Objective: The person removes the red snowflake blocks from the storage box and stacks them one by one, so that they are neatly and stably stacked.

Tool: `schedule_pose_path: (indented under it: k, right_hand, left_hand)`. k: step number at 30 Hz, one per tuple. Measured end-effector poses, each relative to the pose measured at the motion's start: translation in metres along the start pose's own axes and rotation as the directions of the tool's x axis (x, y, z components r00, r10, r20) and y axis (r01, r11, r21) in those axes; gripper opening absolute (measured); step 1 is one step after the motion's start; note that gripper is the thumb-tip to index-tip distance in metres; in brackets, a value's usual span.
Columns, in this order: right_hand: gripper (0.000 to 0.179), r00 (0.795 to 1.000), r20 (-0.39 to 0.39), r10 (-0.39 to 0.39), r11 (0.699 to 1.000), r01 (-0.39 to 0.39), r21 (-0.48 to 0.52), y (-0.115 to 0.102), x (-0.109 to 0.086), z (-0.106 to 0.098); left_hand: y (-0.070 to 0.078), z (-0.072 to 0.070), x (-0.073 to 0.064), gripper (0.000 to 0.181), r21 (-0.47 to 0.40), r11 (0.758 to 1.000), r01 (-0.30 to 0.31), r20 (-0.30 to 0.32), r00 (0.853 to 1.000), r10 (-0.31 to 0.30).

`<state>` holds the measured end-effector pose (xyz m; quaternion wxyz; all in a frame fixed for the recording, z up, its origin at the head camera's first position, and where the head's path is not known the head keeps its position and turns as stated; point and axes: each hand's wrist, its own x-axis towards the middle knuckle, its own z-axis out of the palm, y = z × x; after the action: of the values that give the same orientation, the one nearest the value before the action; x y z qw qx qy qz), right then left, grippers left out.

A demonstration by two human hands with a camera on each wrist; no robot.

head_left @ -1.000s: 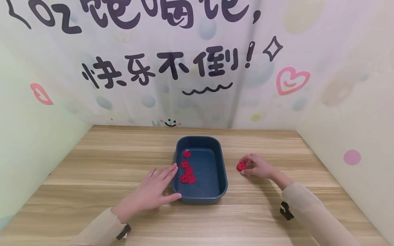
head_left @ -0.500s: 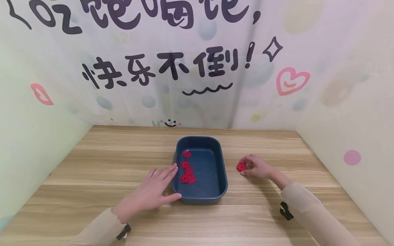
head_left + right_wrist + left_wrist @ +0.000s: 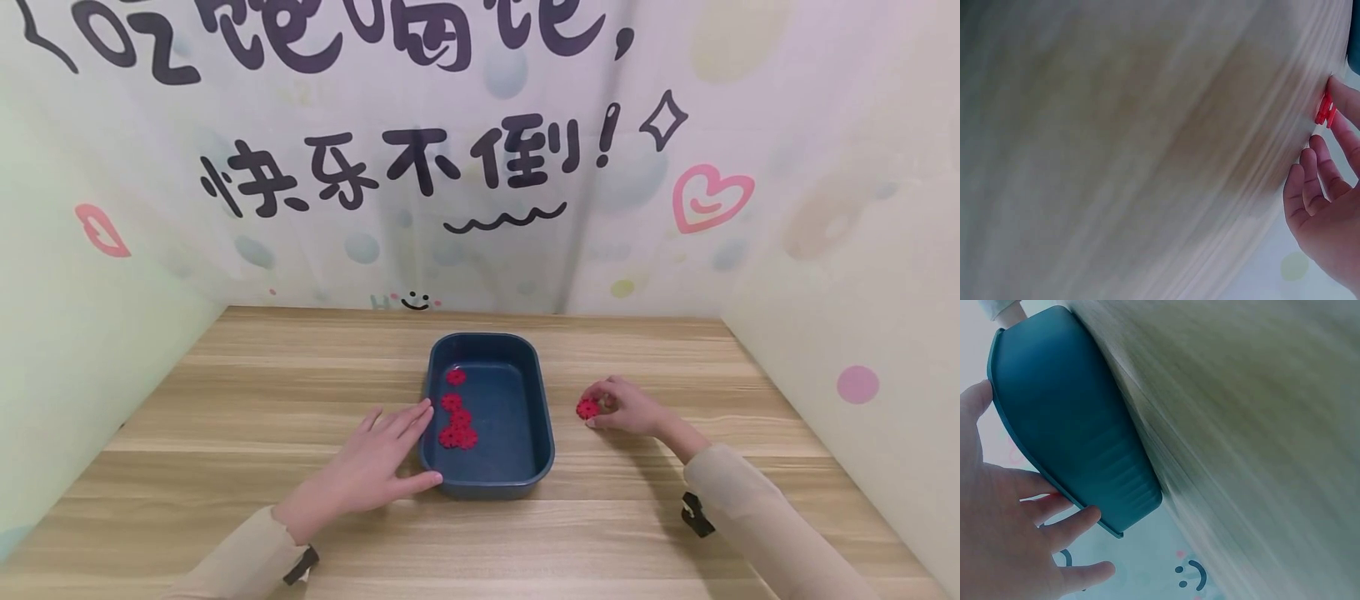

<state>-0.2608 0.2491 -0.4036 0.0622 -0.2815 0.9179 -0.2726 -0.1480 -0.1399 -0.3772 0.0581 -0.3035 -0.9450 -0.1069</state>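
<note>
And here's the blue tray (image 3: 506,417) mid-tabletop (image 3: 450,550), its long sides running away from the person, its far end near the back edge, where a printed backdrop (image 3: 337,258) rises. Pale side panels stand at left (image 3: 82,333) and right (image 3: 847,275), both well apart from the tray.

Over on the left, the left-hand grip (image 3: 367,467) is spread: the thumb touches the rim at the near-left corner, a fingertip touches the left side, and the left wrist view shows one finger reaching past the rim.

Out to the right, the right-hand grip (image 3: 628,407) is pinching a red flower-shaped piece (image 3: 587,408) between thumb and finger, outside the tray and low by the wood; whether it touches the tabletop, I cannot tell. A strip of tabletop lies between that piece and the tray, and the tray's right wall stands in the way of the interior.

Inside, red pieces (image 3: 461,417) gather along the left side, some overlapping, with blue floor showing to their right. Pale sleeves, left (image 3: 243,554) and right (image 3: 772,517), come in from the near edge.
</note>
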Motion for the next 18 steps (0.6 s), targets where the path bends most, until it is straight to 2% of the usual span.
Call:
schedule_pose_path:
  k: [10, 18]
  right_hand:
    - [0.033, 0.999, 0.010, 0.035, 0.999, -0.035, -0.020, 0.0013, 0.0013, -0.0004]
    - [0.034, 0.999, 0.012, 0.029, 0.999, -0.029, -0.013, 0.0007, 0.0013, -0.0005]
  left_hand:
    - [-0.0006, 0.0011, -0.0004, 0.080, 0.002, 1.000, -0.006, -0.011, 1.000, 0.006]
    - [-0.0007, 0.0009, -0.0005, 0.080, 0.000, 1.000, -0.007, -0.010, 1.000, 0.007]
